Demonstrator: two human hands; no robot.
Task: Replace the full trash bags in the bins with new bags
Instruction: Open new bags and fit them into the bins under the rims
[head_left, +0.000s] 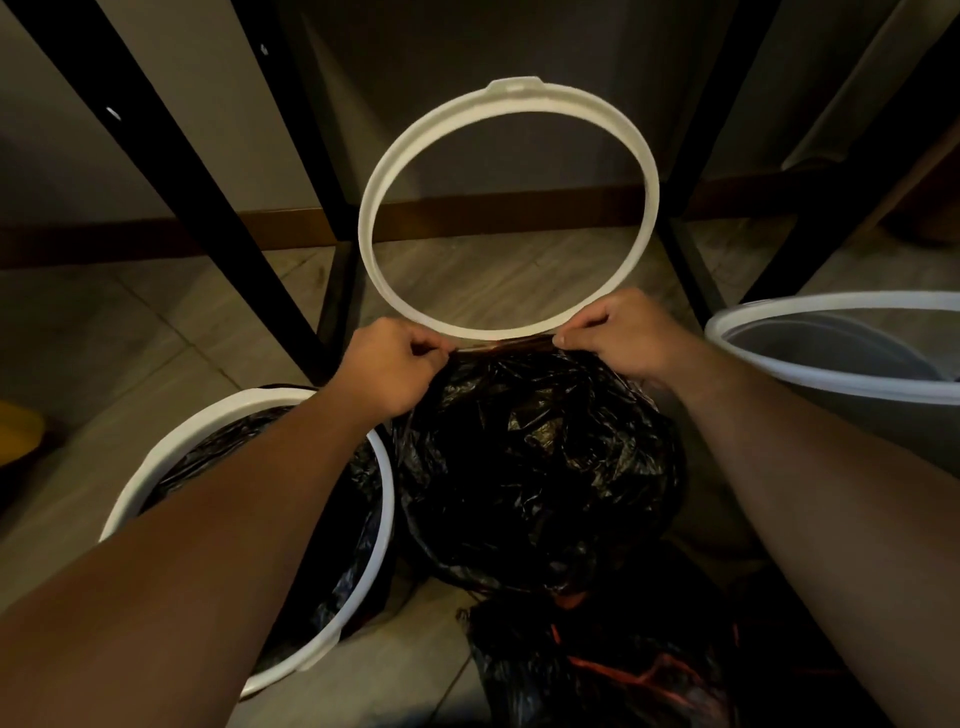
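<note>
The left hand (387, 364) and right hand (623, 332) each pinch the top edge of the black bag (540, 457), which stands on the floor between the lined bin (260, 399) and the grey bin (831, 301). The upright white ring (368, 218) seems to be held there too.

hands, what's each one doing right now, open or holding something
Left hand: closed, pinching the top edge of the black trash bag at the white ring.
Right hand: closed, pinching the same bag edge.

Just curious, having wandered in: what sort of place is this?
Probably an indoor corner of a home or office: tiled floor, wooden skirting board, black frame legs, plus a white bin and a black trash bag.
</note>
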